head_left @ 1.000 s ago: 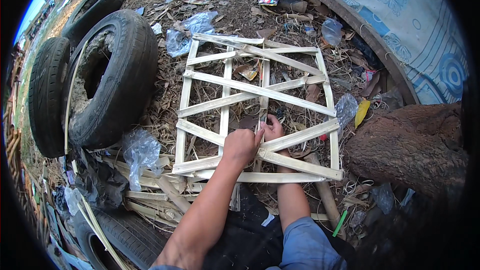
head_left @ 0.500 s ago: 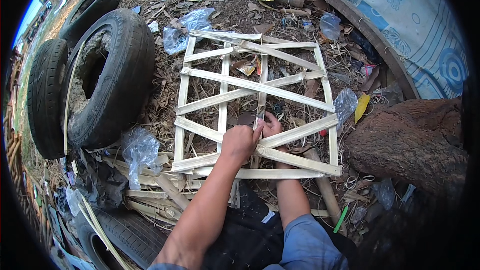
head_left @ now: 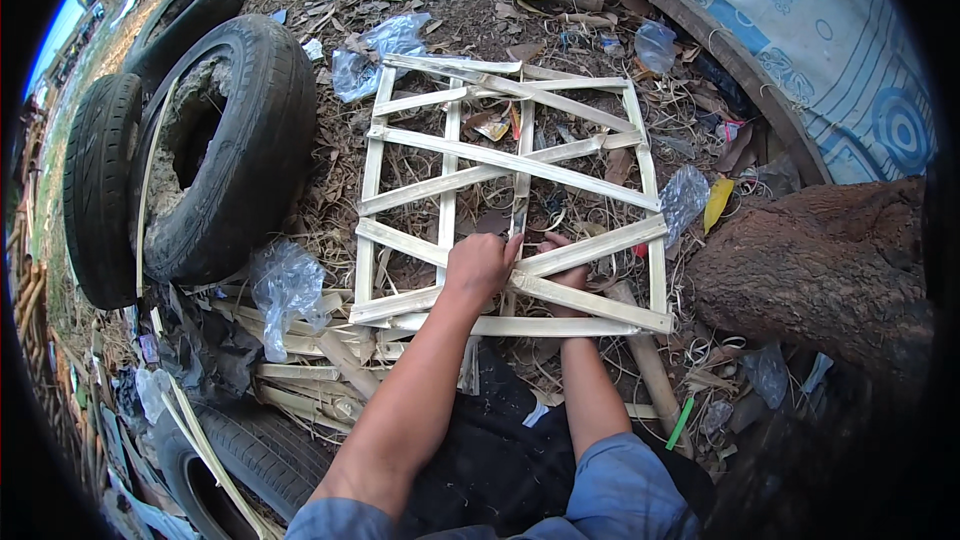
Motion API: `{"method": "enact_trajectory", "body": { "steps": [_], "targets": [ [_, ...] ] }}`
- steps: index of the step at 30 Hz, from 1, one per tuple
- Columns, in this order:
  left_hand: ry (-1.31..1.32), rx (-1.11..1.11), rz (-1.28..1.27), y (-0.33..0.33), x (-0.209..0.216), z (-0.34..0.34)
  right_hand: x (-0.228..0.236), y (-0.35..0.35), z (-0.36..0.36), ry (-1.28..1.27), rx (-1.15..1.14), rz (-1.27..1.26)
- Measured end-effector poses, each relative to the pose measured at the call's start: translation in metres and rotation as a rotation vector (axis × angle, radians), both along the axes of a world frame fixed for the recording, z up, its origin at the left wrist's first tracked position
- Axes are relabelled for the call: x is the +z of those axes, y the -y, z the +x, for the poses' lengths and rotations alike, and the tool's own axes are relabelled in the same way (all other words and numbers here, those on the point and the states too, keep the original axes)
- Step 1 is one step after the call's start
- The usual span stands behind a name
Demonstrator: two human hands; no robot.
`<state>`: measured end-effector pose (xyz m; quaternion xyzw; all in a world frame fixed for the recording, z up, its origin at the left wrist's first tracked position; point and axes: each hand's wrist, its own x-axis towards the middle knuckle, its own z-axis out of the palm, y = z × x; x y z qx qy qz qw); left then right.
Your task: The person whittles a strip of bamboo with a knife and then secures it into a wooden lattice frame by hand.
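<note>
Noted wooden frame (head_left: 520,166) straight ahead, low over the littered ground, built of pale flat slats in an open lattice with several crossing diagonals. Found near rail (head_left: 510,326) just above black cloth (head_left: 490,450) on the lap.

Saw left hand (head_left: 480,265) on top of the frame, close to its middle, fingers curled into a near fist, thumb laid against middle upright (head_left: 521,195). Recorded as having hold of the frame there; could not see the fingertips, tucked under the knuckles.

Saw right hand (head_left: 560,258) just beside the left, reaching from beneath: forearm under the near rail, palm partly covered by diagonal slat (head_left: 605,244). Logged fingers as loosely bent, partly spread, tips near the middle upright. Could not tell whether gripping anything.

Surroundings: logged large tyre (head_left: 275,130) tilted at left, caked inside with grey matter, beside narrower tyre (head_left: 100,190); placed another at the far left and one more at lower left. Found split wood strips (head_left: 300,372) heaped left of the lap, with clear plastic bag (head_left: 285,285) just above. At right, marked thick tree trunk (head_left: 810,280), yellow leaf (head_left: 718,202) near its tip, green strip (head_left: 680,422) below the frame's corner. Noted blue-and-white patterned sheet (head_left: 790,40) at upper right, behind a curved bar (head_left: 720,50).
</note>
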<state>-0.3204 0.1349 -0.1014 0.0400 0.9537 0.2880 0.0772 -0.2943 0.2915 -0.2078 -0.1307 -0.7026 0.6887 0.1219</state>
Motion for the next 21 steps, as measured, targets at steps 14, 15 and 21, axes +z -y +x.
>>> {"method": "enact_trajectory", "body": {
  "steps": [14, 15, 21],
  "targets": [
    [-0.043, 0.027, 0.006, 0.003, 0.006, -0.002, 0.026, 0.004, 0.041, 0.244, 0.406, 0.463],
    [-0.045, 0.036, -0.003, 0.007, 0.005, -0.001, 0.038, 0.017, 0.039, 0.354, 0.427, 0.403],
    [-0.036, 0.022, 0.006, 0.012, 0.002, 0.000, -0.002, 0.013, 0.048, 0.327, 0.427, 0.168]
  ]
}}
